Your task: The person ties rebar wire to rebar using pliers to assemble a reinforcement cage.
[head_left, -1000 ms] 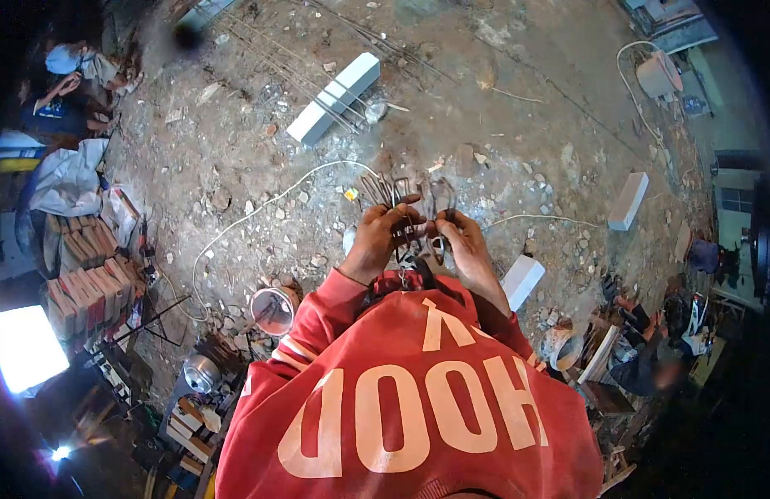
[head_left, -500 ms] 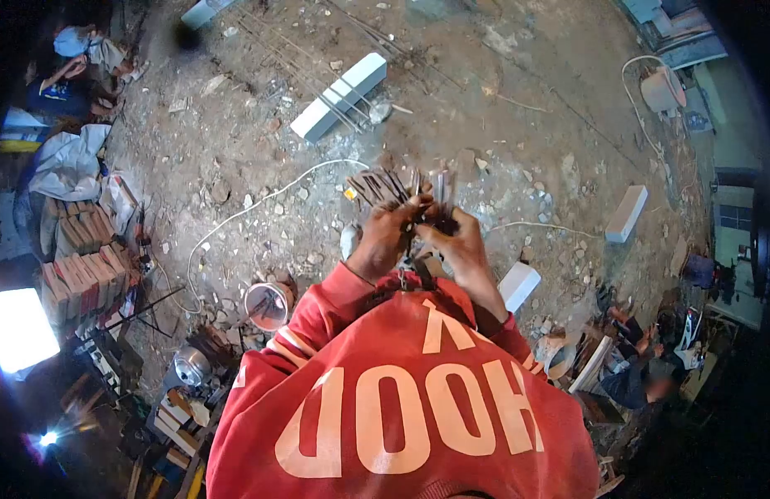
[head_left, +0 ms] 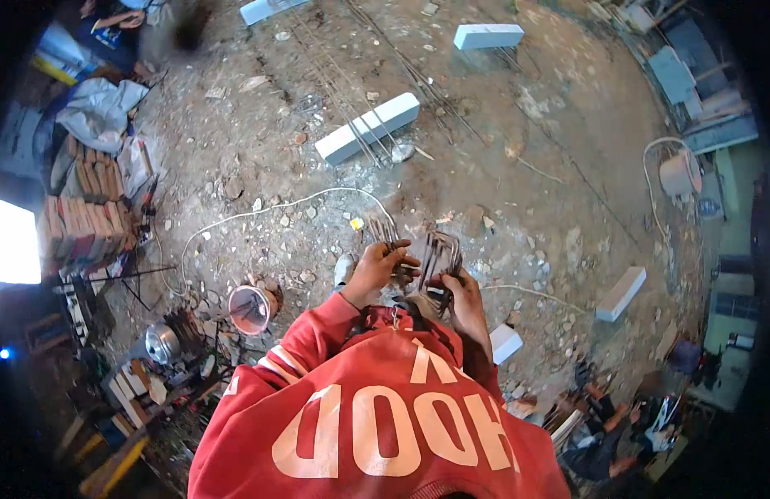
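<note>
Evidently, the left hand (head_left: pixel 371 272) and right hand (head_left: pixel 466 301) half-curl around bent rods (head_left: pixel 439 252) by a sweatshirt (head_left: pixel 318 407) lettered "HOOD".

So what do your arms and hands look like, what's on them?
My left hand and right hand are bare, with no gloves. I'm wearing red sleeves, and the left one has pale stripes around it. The right sleeve ends further back, so more of that forearm shows.
</note>
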A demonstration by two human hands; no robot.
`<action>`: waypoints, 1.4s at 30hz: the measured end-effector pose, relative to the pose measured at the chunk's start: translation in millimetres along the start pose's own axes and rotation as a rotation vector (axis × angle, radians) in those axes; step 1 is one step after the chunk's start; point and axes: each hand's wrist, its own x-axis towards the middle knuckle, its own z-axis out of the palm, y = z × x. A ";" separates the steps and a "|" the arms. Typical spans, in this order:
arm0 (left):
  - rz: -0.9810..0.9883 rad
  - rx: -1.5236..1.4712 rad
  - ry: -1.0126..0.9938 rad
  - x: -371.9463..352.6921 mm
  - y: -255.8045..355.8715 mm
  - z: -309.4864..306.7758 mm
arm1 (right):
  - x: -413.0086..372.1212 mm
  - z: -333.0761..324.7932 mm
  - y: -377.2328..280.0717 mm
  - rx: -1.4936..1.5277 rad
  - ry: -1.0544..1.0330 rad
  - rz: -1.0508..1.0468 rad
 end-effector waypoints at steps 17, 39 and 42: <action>0.155 0.471 0.248 24.2 11.0 -62.6 | 111.4 70.8 9.6 -0.338 -0.420 0.184; -0.036 0.978 0.048 209.7 263.1 -210.6 | 378.6 229.0 26.6 0.002 -0.081 0.105; 0.087 1.256 0.086 239.1 273.2 -247.3 | 432.7 250.1 38.1 0.433 -0.202 0.031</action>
